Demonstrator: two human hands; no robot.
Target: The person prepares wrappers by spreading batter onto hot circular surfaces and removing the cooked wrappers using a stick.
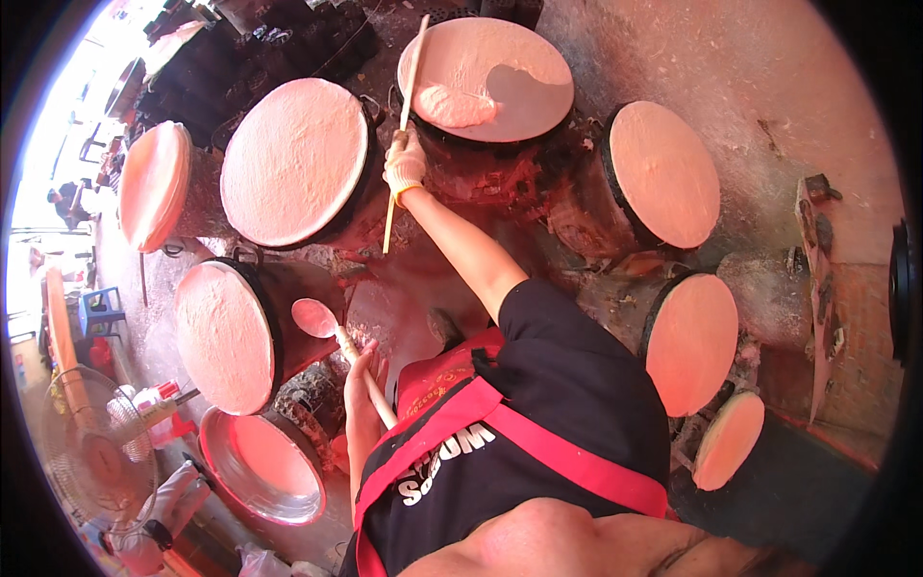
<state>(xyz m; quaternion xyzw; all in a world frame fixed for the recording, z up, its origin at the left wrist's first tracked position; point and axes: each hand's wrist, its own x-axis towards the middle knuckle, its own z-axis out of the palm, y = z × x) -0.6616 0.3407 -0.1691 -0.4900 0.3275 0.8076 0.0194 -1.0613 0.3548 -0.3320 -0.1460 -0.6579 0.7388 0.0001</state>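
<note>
At the top middle, my right hand (405,165), in a knitted glove, grips a long thin wooden stick (414,77). The stick's upper part lies across the left side of a round griddle (531,108). Pale batter (452,60) covers much of that griddle, with a thicker mound near its front; a smooth grey patch shows at its right. My left hand (363,389) is lower down, near my apron, closed round the pale handle of a ladle (314,318). Pinkish batter coats the ladle's bowl, held beside the left griddle.
Around me stand drum stoves topped with pale, coated rounds: upper left (296,163), left (223,338), upper right (665,175) and right (692,344). A stack of round sheets (156,188) stands far left. A wide basin (306,500) holds batter. A fan (99,447) is at lower left.
</note>
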